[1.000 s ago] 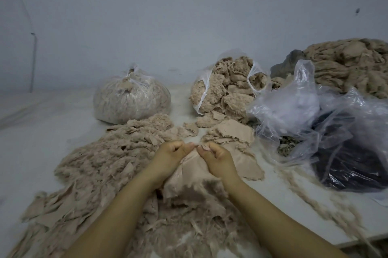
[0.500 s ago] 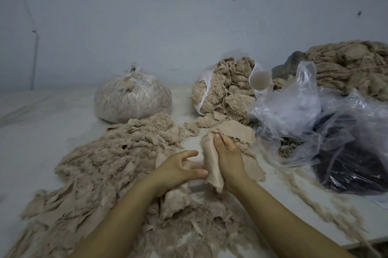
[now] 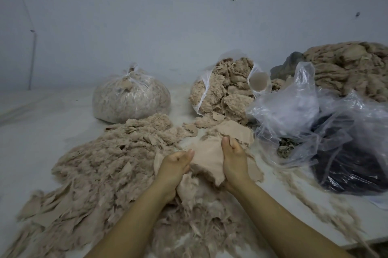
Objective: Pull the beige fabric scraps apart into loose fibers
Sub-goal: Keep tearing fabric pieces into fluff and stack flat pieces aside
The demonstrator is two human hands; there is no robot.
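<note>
Gripping one beige scrap (image 3: 206, 160) between them, both hands sit just below centre, fingers curled round the cloth. The left hand (image 3: 175, 166) clutches its lower left edge with the thumb laid on top; the right hand (image 3: 233, 158) clamps the right edge, thumb pointing to 12 o'clock. Fingertips of both are buried behind the cloth, so how much each holds is hard to make out. The scrap's lower end hangs ragged between the wrists.

Below the hands, toward 6 o'clock, fibres (image 3: 201, 228) are blurred and partly covered by the forearms, which run off the bottom edge. From 7 to 10 o'clock spreads a big fluff pile (image 3: 109, 157), flat scraps mixed into it, cut off at the lower left corner. Bare table (image 3: 42, 123) lies open at 9 o'clock; the table's near edge shows at 4 o'clock, with a fibre trail (image 3: 310, 196) beside it.

At 11 o'clock stands a tied bag (image 3: 131, 100); at 12 to 1 o'clock an open bag (image 3: 222, 91) spills beige wads close behind the hands. At 2 to 3 o'clock crumpled clear plastic (image 3: 294, 108) over a dark bag (image 3: 352, 165) crowds the right side, its contents unclear. Beyond, a tan heap (image 3: 352, 68) runs out of view.
</note>
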